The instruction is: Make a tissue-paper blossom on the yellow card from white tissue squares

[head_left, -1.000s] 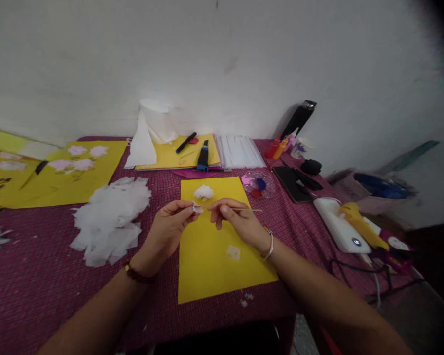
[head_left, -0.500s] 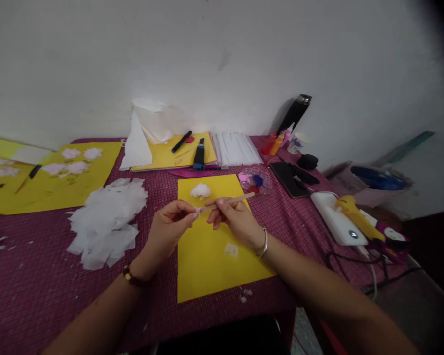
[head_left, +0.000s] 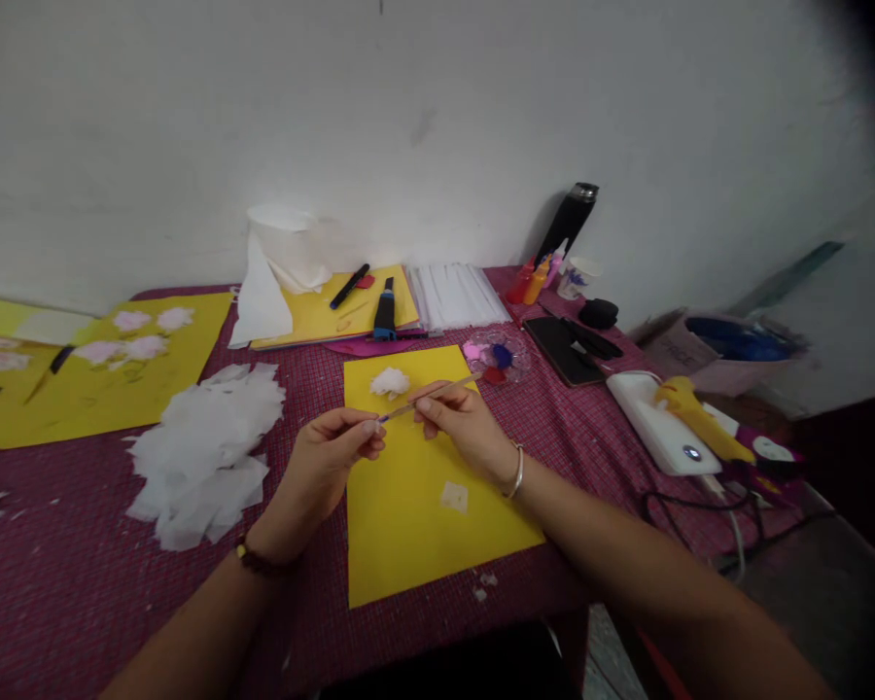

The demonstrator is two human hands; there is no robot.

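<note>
Over the yellow sheet (head_left: 408, 525), my left hand (head_left: 328, 452) pinches a small whitish piece of paper, mostly hidden by the fingertips. My right hand (head_left: 463, 423) grips a thin wooden stick (head_left: 444, 387) between thumb and fingers. The stick's darker tip meets the left fingertips, and its other end points up to the right. A crumpled white paper flower (head_left: 389, 381) lies on the sheet beyond my hands. Nearer me on the same sheet is a small pale paper square (head_left: 454, 496). Left of my left hand, a heap of white tissue paper pieces (head_left: 204, 447) covers the cloth.
A clear palette (head_left: 510, 371) with pink, blue and red paint stands right of the sheet. Behind are a utility knife (head_left: 385, 311), a marker (head_left: 350, 287) and a paper roll (head_left: 288, 243). A black flask (head_left: 569, 222), power bank (head_left: 660, 428) and yellow glue gun (head_left: 704, 418) are rightward.
My left hand has shifted slightly left and down in the view. The stick has moved left within my right hand, its tip still at the left fingertips. The view has tilted slightly.
</note>
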